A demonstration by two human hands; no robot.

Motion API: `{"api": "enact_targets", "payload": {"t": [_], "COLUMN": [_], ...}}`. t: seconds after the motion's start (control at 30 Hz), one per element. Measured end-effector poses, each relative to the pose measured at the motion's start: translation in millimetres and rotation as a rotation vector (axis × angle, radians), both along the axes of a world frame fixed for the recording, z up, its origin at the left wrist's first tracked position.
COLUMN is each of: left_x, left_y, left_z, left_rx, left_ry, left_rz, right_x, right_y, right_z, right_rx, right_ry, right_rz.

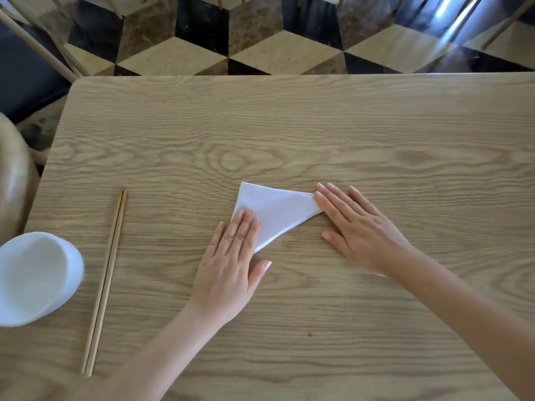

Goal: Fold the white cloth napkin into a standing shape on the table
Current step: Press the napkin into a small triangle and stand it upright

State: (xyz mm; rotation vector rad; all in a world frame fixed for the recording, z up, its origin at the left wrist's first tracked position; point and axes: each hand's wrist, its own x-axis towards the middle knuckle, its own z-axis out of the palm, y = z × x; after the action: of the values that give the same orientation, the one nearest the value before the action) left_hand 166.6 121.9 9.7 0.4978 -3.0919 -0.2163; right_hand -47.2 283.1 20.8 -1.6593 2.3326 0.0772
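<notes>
Napkin (275,212) lies flat as triangle, mid tabletop (289,125). L hand (231,256) & R hand (356,224) both spread flat, pressing its corners.

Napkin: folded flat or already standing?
Folded flat: the napkin lies as a triangle on the table, both hands pressing its corners.

The left edge crops the white bowl (34,277); hands hide two napkin (275,211) corners.

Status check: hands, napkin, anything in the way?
Left hand flat on napkin, right hand flat at its right tip. Napkin a flat triangle, not standing yet. Chopsticks and bowl off left, clear.
</notes>
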Motion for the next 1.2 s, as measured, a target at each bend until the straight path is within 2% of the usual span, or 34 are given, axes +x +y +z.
{"api": "enact_targets", "payload": {"t": [0.1,0.2,0.27,0.37,0.43,0.57,0.6,0.67,0.73,0.77,0.83,0.87,0.93,1.0,1.07,1.2], "left_x": [-2.2,-18.2,-36.1,-58.6,-62.2,-54.7,-52.3,-48.4,-47.9,-49.4,-51.7,-51.8,-48.3,-43.4,-41.9,-36.5], "left_y": [4.5,5.2,-2.0,-27.5,-35.9,-27.5,-25.3,-21.6,-18.2,-18.6,-26.4,-34.5,-46.8,-52.5,-55.8,-63.9], "left_z": [7.5,22.9,31.7,41.1,42.6,46.7,49.1,55.6,63.7,66.3,68.7,68.6,65.7,58.2,52.4,48.2], "left_rx": [0.154,0.529,0.714,0.912,1.051,0.881,0.843,0.775,0.736,0.745,0.874,1.025,1.424,1.654,1.717,1.722], "left_ry": [0.084,0.262,0.356,0.233,0.171,0.279,0.313,0.387,0.467,0.502,0.467,0.347,-0.006,-0.141,-0.096,-0.06], "left_rz": [0.121,0.46,0.662,0.791,0.718,0.417,0.333,0.194,0.159,0.174,0.246,0.249,0.145,0.1,0.168,0.334], "right_x": [2.3,3.1,2.9,3.7,2.0,-4.2,-5.2,-5.9,-8.4,-11.4,-16.9,-19.9,-26.5,-35.0,-42.1,-43.7], "right_y": [-0.5,-0.4,0.0,0.3,-1.2,-20.0,-28.8,-49.0,-64.0,-67.0,-68.8,-69.3,-69.0,-69.3,-67.5,-55.8], "right_z": [-0.4,-1.3,-1.4,-2.1,0.6,26.4,36.5,54.5,58.8,58.7,60.5,63.1,65.2,66.0,62.0,51.3], "right_rx": [0.019,0.012,0.004,-0.041,-0.122,-0.359,-0.346,-0.173,0.036,0.075,0.123,0.129,0.141,0.183,0.202,0.151], "right_ry": [0.008,0.003,-0.011,-0.039,-0.146,-0.369,-0.451,-0.584,-0.726,-0.822,-0.969,-1.008,-1.033,-1.052,-1.097,-1.148], "right_rz": [-0.009,-0.028,-0.024,-0.015,-0.073,-0.178,-0.158,-0.092,-0.044,-0.039,-0.064,-0.071,-0.071,-0.088,-0.145,-0.277]}}
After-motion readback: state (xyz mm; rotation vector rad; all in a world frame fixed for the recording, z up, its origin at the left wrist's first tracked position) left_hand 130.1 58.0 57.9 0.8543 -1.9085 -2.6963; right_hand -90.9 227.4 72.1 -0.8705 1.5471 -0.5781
